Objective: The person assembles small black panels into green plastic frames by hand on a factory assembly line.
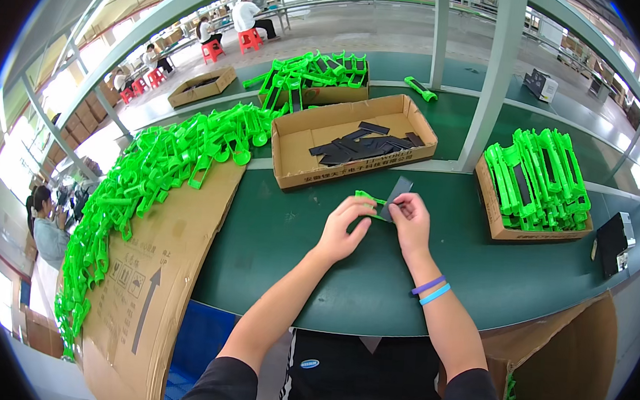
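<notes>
My left hand [345,228] has its fingers curled at one side of a small green plastic part [365,195], its thumb set apart; the fingers partly hide the part. My right hand [412,225] pinches a flat dark grey strip [398,191] between thumb and fingers, tilted over the green part's right end. Just beyond both hands sits an open cardboard box [292,171] with several loose black strips [363,145] inside.
Green plastic parts [163,154] lie heaped on a cardboard sheet [178,246] at left. More fill a box [334,94] behind, and another box [505,232] at right holds green parts in rows. A black-and-white box [613,246] stands far right, past an upright metal post [494,86].
</notes>
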Available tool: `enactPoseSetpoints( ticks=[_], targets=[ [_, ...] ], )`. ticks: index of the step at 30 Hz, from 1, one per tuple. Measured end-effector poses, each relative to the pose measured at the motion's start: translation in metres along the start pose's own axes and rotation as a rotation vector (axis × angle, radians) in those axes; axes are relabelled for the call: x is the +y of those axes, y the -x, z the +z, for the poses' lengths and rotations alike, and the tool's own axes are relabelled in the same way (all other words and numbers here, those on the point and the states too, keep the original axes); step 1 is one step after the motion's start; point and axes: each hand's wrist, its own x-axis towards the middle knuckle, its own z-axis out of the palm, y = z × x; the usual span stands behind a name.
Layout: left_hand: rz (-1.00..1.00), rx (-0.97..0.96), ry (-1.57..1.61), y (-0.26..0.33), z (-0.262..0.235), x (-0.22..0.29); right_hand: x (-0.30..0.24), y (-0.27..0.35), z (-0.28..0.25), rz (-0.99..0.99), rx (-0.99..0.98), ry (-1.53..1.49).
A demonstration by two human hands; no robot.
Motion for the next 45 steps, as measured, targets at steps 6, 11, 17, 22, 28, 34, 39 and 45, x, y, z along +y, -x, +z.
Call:
enactPoseSetpoints(
  ticks=[6, 11, 17, 22, 28, 34, 39, 45],
  targets=[
    [-0.169, -0.072, -0.417, 0.009, 0.006, -0.034, -0.029, 0.008, 0.016, 0.118, -0.004, -0.216],
    [-0.303, -0.097, -0.282, 0.01, 0.001, -0.039, -0.019, 0.006, 0.003, 0.198, 0.027, -0.287],
    [-0.248, 0.073, -0.302, 0.014, 0.0, -0.046, -0.024, 0.004, 0.004, 0.213, -0.003, -0.345],
    [-0.418, -0.011, -0.193, 0.012, 0.004, -0.04, -0.018, 0.003, -0.003, 0.201, -0.017, -0.306],
    [-0.47, -0.036, -0.034, 0.014, 0.001, -0.043, -0.016, 0.005, 0.003, 0.166, -0.045, -0.131],
    [-0.709, 0.07, 0.705, 0.003, -0.006, -0.027, -0.03, -0.003, -0.006, 0.24, 0.004, -0.23],
    [-0.628, 0.039, 0.502, 0.007, -0.009, -0.042, -0.03, -0.001, -0.006, 0.232, -0.187, 0.17],
    [-0.694, -0.073, 0.562, 0.009, -0.012, -0.038, -0.023, 0.0, -0.006, 0.207, -0.157, 0.385]
  ],
)
